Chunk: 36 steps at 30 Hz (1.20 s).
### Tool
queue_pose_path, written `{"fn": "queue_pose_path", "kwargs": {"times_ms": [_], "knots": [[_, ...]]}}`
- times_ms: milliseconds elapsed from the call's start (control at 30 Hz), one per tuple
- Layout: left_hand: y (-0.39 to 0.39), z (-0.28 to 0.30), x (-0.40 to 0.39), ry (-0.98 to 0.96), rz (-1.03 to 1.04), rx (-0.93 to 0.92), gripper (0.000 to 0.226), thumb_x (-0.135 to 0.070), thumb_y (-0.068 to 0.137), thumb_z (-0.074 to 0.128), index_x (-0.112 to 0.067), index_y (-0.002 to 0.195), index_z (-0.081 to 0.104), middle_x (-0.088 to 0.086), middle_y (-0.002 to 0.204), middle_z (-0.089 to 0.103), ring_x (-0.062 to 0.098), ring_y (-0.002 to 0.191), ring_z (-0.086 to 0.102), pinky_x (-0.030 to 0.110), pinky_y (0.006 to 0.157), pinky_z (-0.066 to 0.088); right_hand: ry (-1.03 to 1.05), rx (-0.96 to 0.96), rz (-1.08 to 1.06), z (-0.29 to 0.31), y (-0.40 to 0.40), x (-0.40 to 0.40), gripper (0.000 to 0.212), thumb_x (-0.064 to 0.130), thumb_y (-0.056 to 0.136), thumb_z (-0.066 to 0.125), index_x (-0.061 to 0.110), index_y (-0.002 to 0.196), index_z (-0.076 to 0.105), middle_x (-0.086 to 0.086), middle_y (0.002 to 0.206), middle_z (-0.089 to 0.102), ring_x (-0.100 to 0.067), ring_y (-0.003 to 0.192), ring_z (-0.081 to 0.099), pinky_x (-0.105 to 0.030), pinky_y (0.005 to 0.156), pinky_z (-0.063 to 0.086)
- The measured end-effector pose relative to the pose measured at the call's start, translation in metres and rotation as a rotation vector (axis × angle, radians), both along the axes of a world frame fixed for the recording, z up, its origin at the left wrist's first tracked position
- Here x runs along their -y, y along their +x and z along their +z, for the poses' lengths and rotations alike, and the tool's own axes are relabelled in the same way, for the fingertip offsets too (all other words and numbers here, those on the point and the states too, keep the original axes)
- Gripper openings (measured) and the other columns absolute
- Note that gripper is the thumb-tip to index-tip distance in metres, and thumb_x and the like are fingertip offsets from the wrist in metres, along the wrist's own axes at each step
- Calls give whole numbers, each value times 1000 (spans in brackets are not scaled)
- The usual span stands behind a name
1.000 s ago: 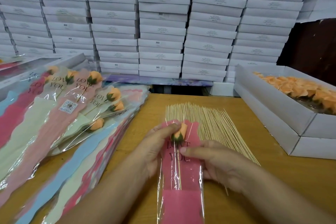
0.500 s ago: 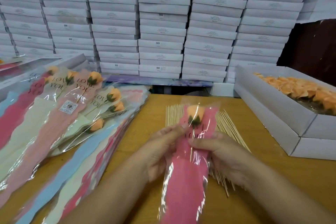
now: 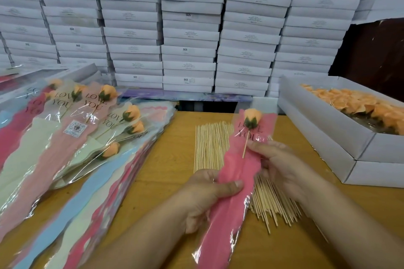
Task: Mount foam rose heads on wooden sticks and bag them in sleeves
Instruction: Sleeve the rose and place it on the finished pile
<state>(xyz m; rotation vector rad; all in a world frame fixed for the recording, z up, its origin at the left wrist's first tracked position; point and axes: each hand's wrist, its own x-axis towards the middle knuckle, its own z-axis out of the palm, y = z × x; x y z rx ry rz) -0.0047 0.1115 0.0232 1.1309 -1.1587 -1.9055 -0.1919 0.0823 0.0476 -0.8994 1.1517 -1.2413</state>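
I hold a pink sleeve (image 3: 235, 172) printed "LOVE YOU" above the table, tilted up to the right. Inside its clear top sits an orange foam rose head (image 3: 252, 117) on a wooden stick (image 3: 246, 145). My left hand (image 3: 206, 194) grips the sleeve's middle from the left, thumb across the front. My right hand (image 3: 282, 164) pinches the sleeve's right edge just below the print. A fan of bare wooden sticks (image 3: 211, 148) lies on the table under the sleeve.
Several bagged roses (image 3: 91, 124) lie on a stack of coloured sleeves (image 3: 72, 209) at the left. A white box of orange rose heads (image 3: 358, 105) stands at the right on another white box. Stacked white cartons (image 3: 188, 28) wall off the back.
The sleeve with the rose has risen off the sticks and swung up to the right. My left hand slid down to the sleeve's middle; my right hand stayed near its top.
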Motion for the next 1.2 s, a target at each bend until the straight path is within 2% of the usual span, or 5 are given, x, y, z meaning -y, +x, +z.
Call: {"fn": "queue_pose_path", "kwargs": {"times_ms": [267,500,667,1033,1200], "knots": [[-3,1,-4,-34,18,-64,23,-16,74,82,-6,95,78,17,92,77,22,72,74,32,65,61,4,-40,73,-7,10,-9,20,-2,84,69,0,104,69,-15,92,77,-24,76,76,-27,58,58],[-2,4,-6,-47,-100,80,33,-7,84,77,0,115,69,20,107,75,36,103,68,58,107,43,1,-25,20,-3,-1,0,20,-3,86,66,-2,106,69,-14,89,77,-19,67,74,-23,49,55],[-1,-2,-4,-69,-151,85,17,7,84,73,-7,92,77,12,92,77,18,77,75,29,69,62,-3,-20,20,-5,-7,2,18,-1,87,67,-1,105,69,-12,86,77,-18,67,74,-21,46,54],[63,48,23,-296,-64,321,33,10,84,68,-15,65,76,0,61,69,8,50,65,18,43,50,-27,120,118,-1,-24,3,35,37,99,50,8,110,68,-9,86,74,-15,64,69,-26,48,57],[131,71,44,-384,159,579,11,6,84,72,1,93,70,13,78,68,21,64,64,30,61,54,-24,69,124,-6,-27,3,33,33,100,49,9,114,66,-8,89,74,-15,67,69,-25,49,55]]}}
